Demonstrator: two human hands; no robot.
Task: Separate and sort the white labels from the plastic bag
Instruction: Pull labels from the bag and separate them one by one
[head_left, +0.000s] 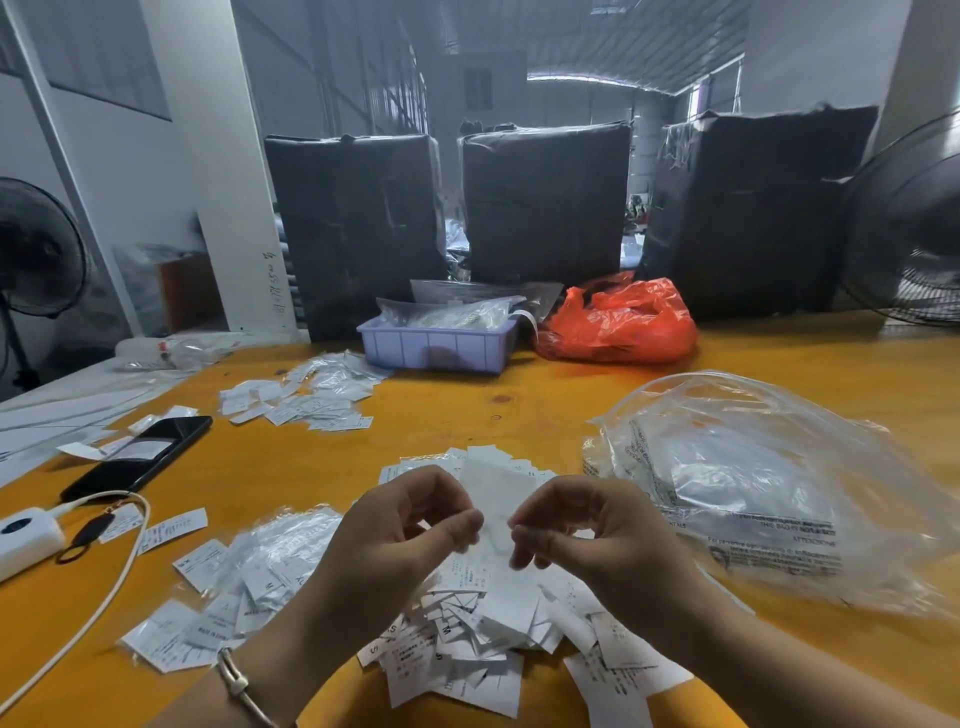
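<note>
Head view: small clear sleeve (491, 512) pinched between left hand (410, 525) and right hand (576, 530), above loose white labels (467, 634) on yellow table (519, 410). Best done by peeling edges apart gently, letting labels drop onto pile. Large plastic bag (769, 478) right holds more packets; lavender bin (439, 345) holds bagged stock.

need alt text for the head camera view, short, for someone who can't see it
Two hands, left and right, pinch a small clear packet between them above a pile of white labels on an orange table. A large clear plastic bag lies to the right, a black phone to the left.
</note>
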